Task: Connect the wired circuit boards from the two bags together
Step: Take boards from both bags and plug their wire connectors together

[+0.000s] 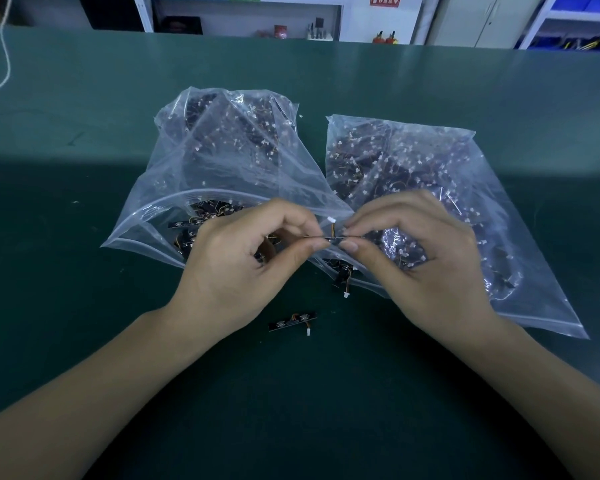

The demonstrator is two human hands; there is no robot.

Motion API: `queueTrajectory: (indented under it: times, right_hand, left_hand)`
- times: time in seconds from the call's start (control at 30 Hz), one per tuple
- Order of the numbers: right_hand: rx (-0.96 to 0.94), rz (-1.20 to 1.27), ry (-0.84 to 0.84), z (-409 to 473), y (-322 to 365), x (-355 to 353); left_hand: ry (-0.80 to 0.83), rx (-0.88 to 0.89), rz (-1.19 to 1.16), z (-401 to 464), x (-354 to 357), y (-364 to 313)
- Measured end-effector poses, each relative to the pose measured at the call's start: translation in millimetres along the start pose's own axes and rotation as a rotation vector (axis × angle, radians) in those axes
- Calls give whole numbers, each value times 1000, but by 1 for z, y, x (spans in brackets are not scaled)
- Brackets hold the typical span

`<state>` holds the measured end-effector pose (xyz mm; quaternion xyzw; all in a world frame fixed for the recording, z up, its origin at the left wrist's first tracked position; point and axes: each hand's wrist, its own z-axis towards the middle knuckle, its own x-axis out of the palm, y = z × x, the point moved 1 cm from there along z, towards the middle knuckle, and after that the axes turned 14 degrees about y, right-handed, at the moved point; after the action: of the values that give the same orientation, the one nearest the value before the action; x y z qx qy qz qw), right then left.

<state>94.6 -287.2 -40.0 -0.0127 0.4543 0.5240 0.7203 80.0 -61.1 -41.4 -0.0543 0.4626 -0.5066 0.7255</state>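
Black slivers of board are being held edge-on between the two hands: the left hand (236, 258) is pinching one end between thumb and forefinger, the right hand (420, 251) is pinching the other, fingertips almost meeting over the held circuit boards (332, 239). A short orange-and-black lead is rising just above the fingertips, ending in a white connector (330, 220).

Handling, as judged: the boards are looking very light, thin and stiff; the leads soft and fine, likely easy to strain at the solder joints. Best grip is probably by the board edges and the plastic plug body, not the wire.

One joined pair (292, 321) is lying on the green mat (84, 306) just nearer the person than the hands, between the wrists. Behind the left hand the left bag (201, 161) is gaping open; behind and partly under the right hand the right bag (430, 168) is lying flat.

Hard to make out: whether the held boards are already mated, since fingers are covering the joint. Bag contents are blurring through the creased plastic; no count possible.
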Motion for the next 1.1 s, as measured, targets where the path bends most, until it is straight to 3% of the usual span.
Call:
queueTrajectory:
  times: [0.57,0.77,0.97,1.1]
  right_hand:
    - [14,-16,50,1,-2,0]
    - [54,-90,148,0,-4,-3]
    - [98,-111,174,0,-10,-6]
    - [135,-113,154,0,-13,-6]
  left_hand:
    - [66,-11,16,-1,1,2]
    - [-11,13,63,2,-5,4]
    - [90,58,88,0,-7,7]
    - [143,97,243,0,-5,7]
